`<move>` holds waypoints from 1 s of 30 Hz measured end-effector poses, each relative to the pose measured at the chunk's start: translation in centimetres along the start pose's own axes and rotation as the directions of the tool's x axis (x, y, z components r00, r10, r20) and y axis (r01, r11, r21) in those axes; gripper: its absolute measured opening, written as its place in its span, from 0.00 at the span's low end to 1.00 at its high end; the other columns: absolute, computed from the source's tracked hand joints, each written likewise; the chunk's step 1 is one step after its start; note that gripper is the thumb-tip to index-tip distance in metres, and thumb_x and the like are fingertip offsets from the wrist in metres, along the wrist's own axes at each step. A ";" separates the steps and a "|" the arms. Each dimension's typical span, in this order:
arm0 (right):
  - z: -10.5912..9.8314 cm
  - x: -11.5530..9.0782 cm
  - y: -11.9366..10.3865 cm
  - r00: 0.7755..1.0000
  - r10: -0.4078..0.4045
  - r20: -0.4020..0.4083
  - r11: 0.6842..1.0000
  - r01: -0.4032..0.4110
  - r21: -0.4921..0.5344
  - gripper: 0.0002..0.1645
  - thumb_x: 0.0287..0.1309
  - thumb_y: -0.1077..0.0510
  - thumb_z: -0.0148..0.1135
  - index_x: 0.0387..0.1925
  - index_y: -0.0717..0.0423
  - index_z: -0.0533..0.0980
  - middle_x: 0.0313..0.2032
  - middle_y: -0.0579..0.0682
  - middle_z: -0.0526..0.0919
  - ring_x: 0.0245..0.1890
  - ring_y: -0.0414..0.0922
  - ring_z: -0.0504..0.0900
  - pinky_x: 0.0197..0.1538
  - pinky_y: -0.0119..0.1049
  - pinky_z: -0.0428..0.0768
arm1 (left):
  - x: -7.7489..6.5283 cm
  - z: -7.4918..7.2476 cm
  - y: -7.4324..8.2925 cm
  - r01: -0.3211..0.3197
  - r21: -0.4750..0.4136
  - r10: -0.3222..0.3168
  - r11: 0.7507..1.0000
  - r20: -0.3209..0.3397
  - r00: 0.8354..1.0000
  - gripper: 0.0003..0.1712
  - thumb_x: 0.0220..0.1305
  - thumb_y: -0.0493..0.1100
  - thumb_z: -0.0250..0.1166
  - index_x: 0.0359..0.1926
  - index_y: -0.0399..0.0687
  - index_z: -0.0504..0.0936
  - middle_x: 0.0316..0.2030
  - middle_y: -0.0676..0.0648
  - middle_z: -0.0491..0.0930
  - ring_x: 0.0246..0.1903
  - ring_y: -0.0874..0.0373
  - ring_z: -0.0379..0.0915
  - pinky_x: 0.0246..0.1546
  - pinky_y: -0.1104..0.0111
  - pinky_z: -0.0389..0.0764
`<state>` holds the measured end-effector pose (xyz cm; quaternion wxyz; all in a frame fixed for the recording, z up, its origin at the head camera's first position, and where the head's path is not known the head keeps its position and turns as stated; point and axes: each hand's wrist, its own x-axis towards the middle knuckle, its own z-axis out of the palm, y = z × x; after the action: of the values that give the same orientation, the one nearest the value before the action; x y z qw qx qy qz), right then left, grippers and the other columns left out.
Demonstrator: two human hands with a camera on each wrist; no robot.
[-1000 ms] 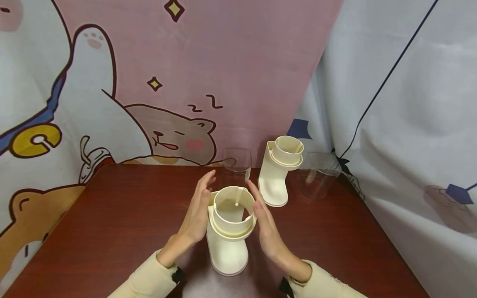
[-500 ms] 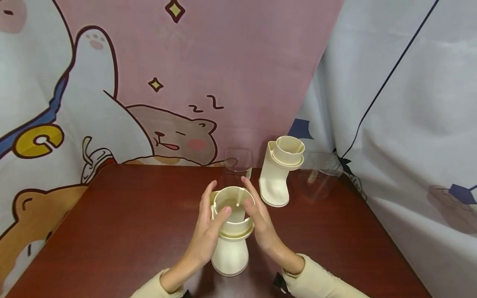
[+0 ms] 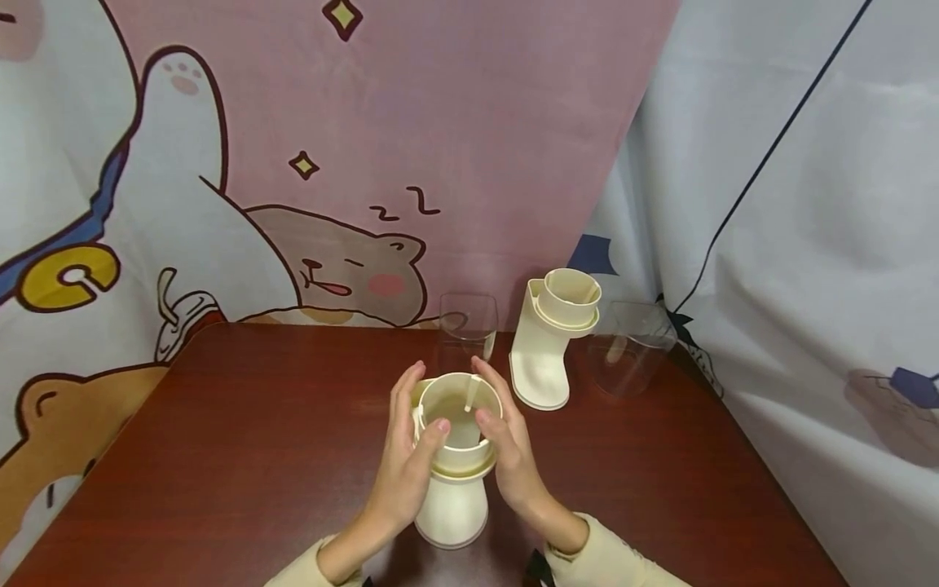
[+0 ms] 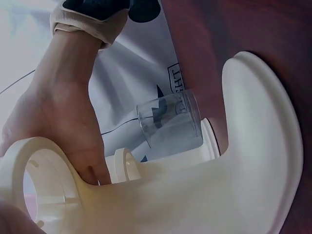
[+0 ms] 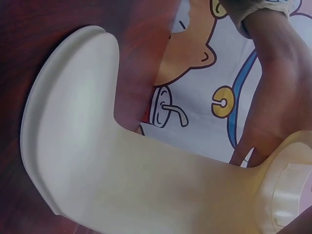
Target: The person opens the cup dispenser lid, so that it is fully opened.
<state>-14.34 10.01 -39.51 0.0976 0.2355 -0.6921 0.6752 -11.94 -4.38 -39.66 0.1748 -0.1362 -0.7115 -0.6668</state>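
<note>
A cream plastic stand (image 3: 452, 509) with a round collar at the top and a rounded foot stands upright on the table in front of me. My left hand (image 3: 402, 481) holds the collar from the left, thumb at the front of the rim. From the right, my right hand (image 3: 522, 465) grips the same collar, its thumb also over the rim. Part of each hand's fingers is hidden behind the collar. Up close in the left wrist view, the stand's foot (image 4: 263, 126) rests on the table. The right wrist view shows the foot (image 5: 73, 126) from the other side.
A second matching cream stand (image 3: 539, 371) is farther back, right of centre. Beside it lies a clear plastic container (image 3: 634, 346), and another clear container (image 3: 468, 314) stands behind my hands. A cartoon-printed cloth (image 3: 477, 147) hangs behind the dark red table (image 3: 257, 448).
Both hands have closed in on the collar from its sides, and the thumbs have come over the front of the rim. The stand has barely shifted.
</note>
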 end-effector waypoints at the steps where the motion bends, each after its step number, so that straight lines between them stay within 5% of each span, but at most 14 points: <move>1: 0.1 0.0 0.0 1.000 -0.003 -0.003 1.000 0.003 0.000 0.37 0.64 0.51 0.47 0.73 0.59 0.60 0.71 0.56 0.64 0.64 0.38 0.69 0.65 0.25 0.66 | 0.0 -0.1 -0.1 -0.018 0.010 0.018 1.000 -0.001 1.000 0.37 0.64 0.44 0.56 0.74 0.52 0.60 0.73 0.47 0.55 0.72 0.46 0.52 0.67 0.37 0.54; 8: 0.6 0.2 0.3 0.999 -0.041 -0.033 0.998 0.043 0.044 0.35 0.61 0.51 0.49 0.67 0.65 0.66 0.61 0.57 0.71 0.53 0.38 0.76 0.56 0.28 0.74 | 0.1 -0.3 -0.9 -0.134 0.050 0.135 0.990 -0.022 0.991 0.25 0.62 0.45 0.56 0.61 0.49 0.79 0.62 0.42 0.65 0.64 0.53 0.61 0.63 0.50 0.62; 14: 0.9 0.3 0.6 0.993 -0.083 -0.082 0.996 0.086 0.028 0.35 0.58 0.52 0.49 0.62 0.69 0.69 0.59 0.57 0.72 0.55 0.39 0.75 0.58 0.28 0.72 | 0.3 -0.2 -1.1 -0.145 0.030 0.146 0.989 -0.033 0.989 0.24 0.62 0.48 0.56 0.58 0.49 0.81 0.61 0.43 0.65 0.63 0.53 0.60 0.61 0.47 0.62; 19: 1.2 0.6 0.6 0.992 -0.093 -0.089 0.994 0.097 0.041 0.35 0.59 0.51 0.49 0.63 0.67 0.69 0.60 0.60 0.72 0.55 0.38 0.76 0.59 0.27 0.72 | 0.6 -0.2 -1.2 -0.154 0.025 0.155 0.988 -0.061 0.986 0.24 0.61 0.47 0.55 0.57 0.48 0.81 0.62 0.44 0.66 0.63 0.52 0.61 0.60 0.55 0.65; 25: 2.0 1.4 1.0 0.998 -0.015 -0.057 0.997 0.019 0.080 0.40 0.59 0.47 0.52 0.69 0.66 0.62 0.65 0.58 0.70 0.58 0.36 0.74 0.60 0.26 0.70 | 1.1 -0.9 -1.4 -0.100 0.023 0.101 0.995 -0.098 0.990 0.31 0.61 0.47 0.54 0.66 0.49 0.72 0.64 0.46 0.66 0.62 0.53 0.63 0.62 0.59 0.64; 30: 2.8 2.2 1.4 0.999 0.017 -0.030 0.996 -0.014 0.090 0.41 0.60 0.48 0.52 0.70 0.65 0.59 0.67 0.64 0.67 0.62 0.35 0.70 0.64 0.25 0.66 | 1.5 -2.0 -1.8 -0.020 -0.024 0.017 1.000 -0.117 0.993 0.36 0.61 0.46 0.55 0.71 0.48 0.61 0.66 0.44 0.67 0.61 0.57 0.66 0.59 0.72 0.67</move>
<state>-16.40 6.82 -39.92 0.0922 0.2238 -0.6615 0.7098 -13.95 -6.52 -40.49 0.2203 -0.1058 -0.6904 -0.6809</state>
